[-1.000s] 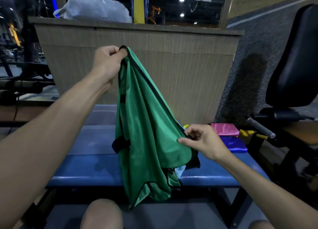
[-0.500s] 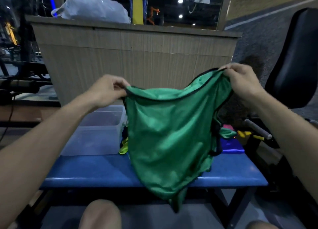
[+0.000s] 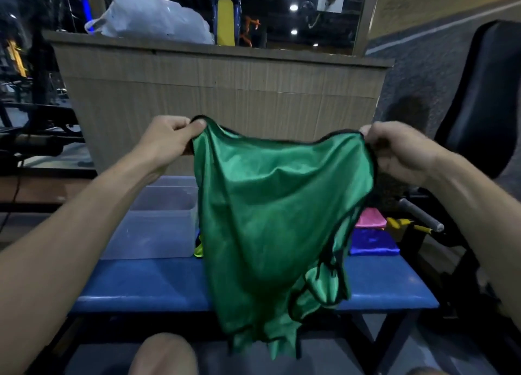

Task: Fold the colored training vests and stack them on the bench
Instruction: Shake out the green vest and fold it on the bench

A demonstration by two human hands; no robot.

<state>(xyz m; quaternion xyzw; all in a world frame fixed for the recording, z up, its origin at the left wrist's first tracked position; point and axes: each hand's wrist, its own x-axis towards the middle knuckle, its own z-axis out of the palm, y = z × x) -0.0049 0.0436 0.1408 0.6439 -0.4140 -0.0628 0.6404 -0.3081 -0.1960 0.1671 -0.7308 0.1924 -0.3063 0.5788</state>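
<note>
A green vest with black trim hangs spread in the air over the blue padded bench. My left hand pinches its upper left corner and my right hand grips its upper right corner, both at about the same height. The vest's lower part droops past the bench's front edge. On the bench's far right lie a folded blue vest and a folded pink vest behind it. A bit of yellow-green fabric peeks out behind the green vest.
A clear plastic bin stands on the bench's left part. A wooden counter rises behind the bench, with a white plastic bag on top. A black gym machine seat and a metal handle are at the right.
My right hand let go of the vest's lower edge and took its other upper corner. Both hands have spread the vest wide and brought it level. The bin came into view.
</note>
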